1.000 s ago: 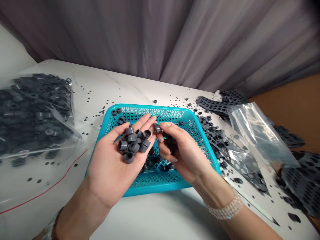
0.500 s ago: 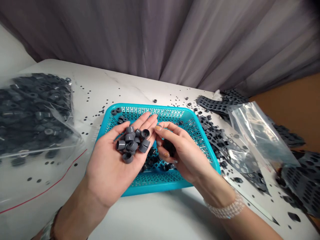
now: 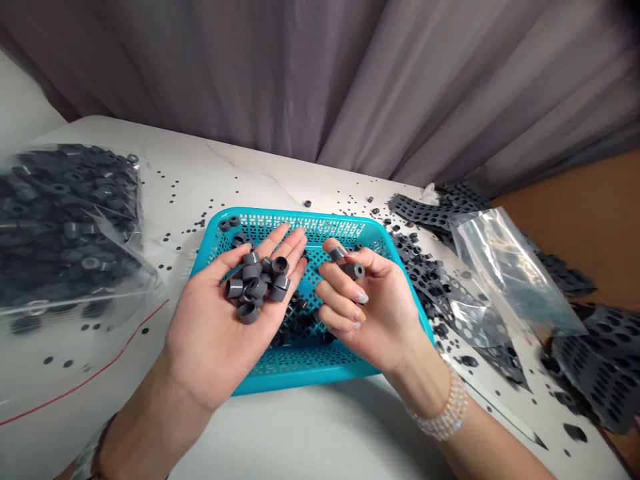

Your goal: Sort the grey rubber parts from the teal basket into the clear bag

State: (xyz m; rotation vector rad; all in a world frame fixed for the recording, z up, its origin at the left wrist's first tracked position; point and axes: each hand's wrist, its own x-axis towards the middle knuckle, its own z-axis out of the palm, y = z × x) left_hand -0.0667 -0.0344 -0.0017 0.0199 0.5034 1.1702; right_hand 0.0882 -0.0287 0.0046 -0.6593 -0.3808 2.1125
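My left hand (image 3: 233, 320) is palm up above the teal plastic basket (image 3: 307, 385), fingers stretched out. A heap of small dark grey rubber caps (image 3: 256, 288) rests on its palm and finger bases; some show a hollow end. Beside it on the right, my right hand (image 3: 370, 303) is turned palm towards me with its fingers curled. Between its thumb and forefinger is a grey cap (image 3: 355, 271) with a small hole in its end, and a second grey piece (image 3: 337, 253) sits at the forefinger. More dark caps (image 3: 297, 327) lie in the basket, partly hidden by my hands.
A clear bag (image 3: 75, 227) full of grey caps stands at the left. To the right are perforated rubber sheets (image 3: 595, 360), a flat clear bag (image 3: 515, 267), loose scraps (image 3: 425, 270) and a pale pencil-like tool (image 3: 505, 413). Small black discs dot the white table (image 3: 165, 150).
My right hand has moved apart from my left fingers and rolled palm towards me, bringing the grey pieces at its fingertips into view. The heap in my left palm looks the same.
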